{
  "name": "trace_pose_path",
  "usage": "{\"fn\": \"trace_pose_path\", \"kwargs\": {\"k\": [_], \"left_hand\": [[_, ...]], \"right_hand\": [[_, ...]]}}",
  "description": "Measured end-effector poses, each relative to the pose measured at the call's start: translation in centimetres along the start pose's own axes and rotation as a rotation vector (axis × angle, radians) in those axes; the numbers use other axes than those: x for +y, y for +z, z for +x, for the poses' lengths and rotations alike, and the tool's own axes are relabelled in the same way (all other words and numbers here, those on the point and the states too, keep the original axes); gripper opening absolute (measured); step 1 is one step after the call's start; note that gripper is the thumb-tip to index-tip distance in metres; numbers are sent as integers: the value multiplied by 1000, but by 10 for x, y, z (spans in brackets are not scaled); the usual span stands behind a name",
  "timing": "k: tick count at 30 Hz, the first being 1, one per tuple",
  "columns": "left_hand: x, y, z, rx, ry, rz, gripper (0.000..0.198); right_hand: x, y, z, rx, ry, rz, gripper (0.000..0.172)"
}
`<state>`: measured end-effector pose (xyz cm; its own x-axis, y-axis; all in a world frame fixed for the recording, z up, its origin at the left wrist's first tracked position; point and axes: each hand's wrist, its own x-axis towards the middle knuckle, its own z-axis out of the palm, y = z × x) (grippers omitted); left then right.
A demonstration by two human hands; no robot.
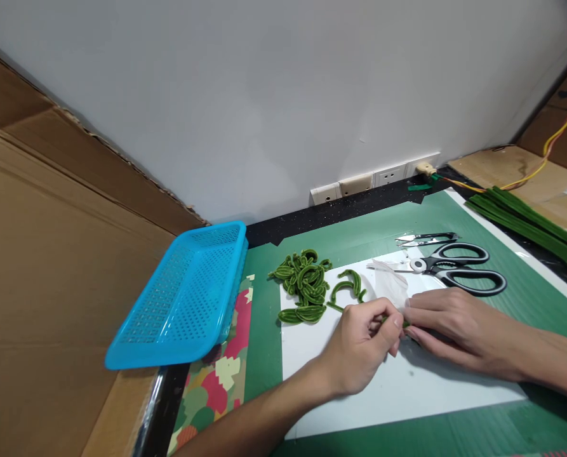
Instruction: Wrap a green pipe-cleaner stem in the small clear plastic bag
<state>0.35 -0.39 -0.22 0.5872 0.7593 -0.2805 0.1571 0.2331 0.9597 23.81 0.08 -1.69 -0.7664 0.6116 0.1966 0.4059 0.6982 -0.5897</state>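
Head view: left hand [359,346] and right hand [464,324] pinch a green stem [406,324] between them over paper [430,387]; beyond, loose curls [357,281] and a heap [306,280] look already shaped; straight stems [531,230], far right, seem unworked.

This is a craft workspace, as the scissors [418,265], snips [447,237] and fuzzy green stems [531,231] show.

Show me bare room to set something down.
Free: the white sheet right of the left forearm; the green mat between the green pile and the snips. Crowded: pile to scissors, with green curls and sheer film between.
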Motion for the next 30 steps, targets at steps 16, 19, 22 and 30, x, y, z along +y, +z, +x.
{"fn": "trace_pose_path", "kwargs": {"k": [16, 19, 22, 30], "left_hand": [[-1, 0, 0, -3, 20, 5, 32], [-1, 0, 0, 2, 23, 1, 32], [-2, 0, 0, -1, 21, 2, 32], [-1, 0, -1, 0, 19, 10, 33]], "right_hand": [[-1, 0, 2, 15, -2, -4, 34], [1, 0, 3, 21, -7, 9, 32], [2, -1, 2, -8, 8, 2, 31], [0, -2, 3, -8, 0, 0, 32]]}}
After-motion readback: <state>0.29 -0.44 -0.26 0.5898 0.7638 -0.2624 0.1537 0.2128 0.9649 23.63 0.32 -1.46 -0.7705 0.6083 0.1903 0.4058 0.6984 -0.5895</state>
